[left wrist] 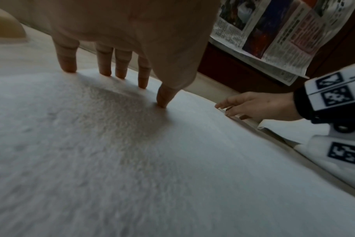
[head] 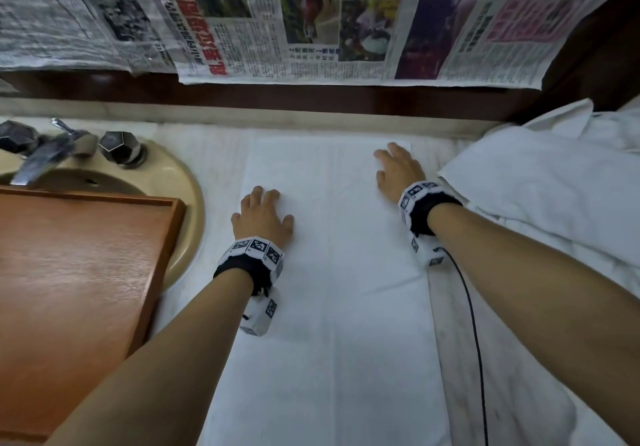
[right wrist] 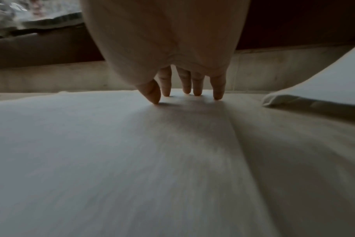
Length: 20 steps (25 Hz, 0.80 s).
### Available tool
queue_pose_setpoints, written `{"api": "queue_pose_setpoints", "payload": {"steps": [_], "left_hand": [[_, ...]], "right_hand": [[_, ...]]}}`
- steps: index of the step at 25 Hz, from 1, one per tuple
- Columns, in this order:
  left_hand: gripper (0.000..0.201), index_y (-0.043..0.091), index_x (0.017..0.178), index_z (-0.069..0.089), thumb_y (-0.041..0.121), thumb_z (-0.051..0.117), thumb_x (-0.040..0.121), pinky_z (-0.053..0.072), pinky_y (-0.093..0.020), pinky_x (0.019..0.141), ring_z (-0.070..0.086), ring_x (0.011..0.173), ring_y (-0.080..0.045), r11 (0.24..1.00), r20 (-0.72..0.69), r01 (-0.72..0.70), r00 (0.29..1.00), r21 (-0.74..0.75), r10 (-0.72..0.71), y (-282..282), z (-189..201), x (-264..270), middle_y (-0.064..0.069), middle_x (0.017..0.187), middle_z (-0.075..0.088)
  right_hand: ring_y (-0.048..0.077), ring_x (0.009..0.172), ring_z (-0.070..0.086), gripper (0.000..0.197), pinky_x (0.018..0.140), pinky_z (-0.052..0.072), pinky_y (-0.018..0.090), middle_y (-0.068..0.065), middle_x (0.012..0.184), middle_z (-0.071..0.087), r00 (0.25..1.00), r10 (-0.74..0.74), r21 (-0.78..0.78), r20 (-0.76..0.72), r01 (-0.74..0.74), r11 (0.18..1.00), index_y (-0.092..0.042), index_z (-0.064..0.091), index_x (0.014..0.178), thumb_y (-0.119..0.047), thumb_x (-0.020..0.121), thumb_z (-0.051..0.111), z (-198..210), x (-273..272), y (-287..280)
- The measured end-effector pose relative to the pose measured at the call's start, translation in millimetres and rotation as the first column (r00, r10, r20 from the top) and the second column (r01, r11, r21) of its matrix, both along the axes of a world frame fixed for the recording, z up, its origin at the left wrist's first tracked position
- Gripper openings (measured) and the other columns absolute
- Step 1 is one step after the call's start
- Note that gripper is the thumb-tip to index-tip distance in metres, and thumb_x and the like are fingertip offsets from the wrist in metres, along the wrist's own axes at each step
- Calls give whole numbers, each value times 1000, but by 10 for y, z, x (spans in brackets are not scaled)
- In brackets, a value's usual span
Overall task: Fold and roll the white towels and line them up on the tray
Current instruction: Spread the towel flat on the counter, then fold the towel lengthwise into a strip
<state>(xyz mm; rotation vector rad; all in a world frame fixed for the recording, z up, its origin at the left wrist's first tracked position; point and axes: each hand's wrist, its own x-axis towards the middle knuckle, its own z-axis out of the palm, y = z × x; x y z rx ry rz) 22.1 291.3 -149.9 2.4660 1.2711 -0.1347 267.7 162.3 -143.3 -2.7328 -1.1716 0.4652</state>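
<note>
Two hands are laid flat on one white towel spread lengthwise on the counter. The left hand is pressed on the towel's left edge, fingers straight and slightly spread, nothing gripped. In the left wrist view its fingertips are seen touching the cloth, thumb tip included; the palm is raised off the pile. The right hand is set further ahead, near the towel's far right corner, fingers extended and a little apart, tips down on the cloth as the right wrist view shows. Whether the corner itself is pinched cannot be told; from the left wrist view the fingertips sit right at the towel's edge.

A lengthwise crease is seen running between the two hands. The towel's near end is cut off by the frame bottom.

A wooden tray is placed left of the left fingers, over part of a beige sink; its near and left sides are cut off. A tap beyond the tray is blurred. A heap of white towels lies just right of the right wrist, count unclear. Newspaper is hung on the wall beyond the fingertips. A black cable is trailed from the right wristband.
</note>
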Motion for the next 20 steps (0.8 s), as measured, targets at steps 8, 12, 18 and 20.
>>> {"api": "queue_pose_setpoints", "payload": {"steps": [8, 12, 18, 20], "left_hand": [[52, 26, 133, 47, 39, 61, 84, 38, -42, 98, 34, 133, -23, 999, -12, -20, 1000, -29, 19, 81, 73, 57, 3, 146, 35], [53, 26, 133, 47, 39, 63, 84, 39, -42, 97, 33, 134, -23, 999, -20, -4, 1000, -49, 3, 120, 106, 85, 2, 147, 34], [55, 25, 135, 46, 38, 62, 84, 38, -44, 100, 32, 136, -23, 996, -21, -12, 1000, -83, 10, 94, 130, 80, 1, 149, 32], [55, 23, 134, 46, 37, 62, 84, 36, -44, 103, 31, 137, -23, 994, -8, -35, 999, -101, 34, 54, 142, 94, 0, 149, 32]], "right_hand": [[36, 125, 41, 49, 98, 42, 41, 19, 136, 41, 990, -144, -110, 10, 144, 983, -4, 42, 135, -8, 88, 57, 182, 478, 172], [32, 114, 53, 28, 89, 42, 30, 17, 128, 52, 995, -95, -48, 8, 96, 994, -5, 64, 118, -12, 92, 55, 306, 500, 45], [23, 71, 61, 19, 61, 48, 22, 6, 75, 65, 962, -167, 38, -218, 180, 983, -11, 63, 74, -13, 88, 51, 753, 326, 87], [16, 54, 60, 11, 50, 51, 20, 6, 69, 63, 842, -206, 120, -498, 302, 946, -10, 64, 92, -4, 89, 56, 937, 146, 168]]}}
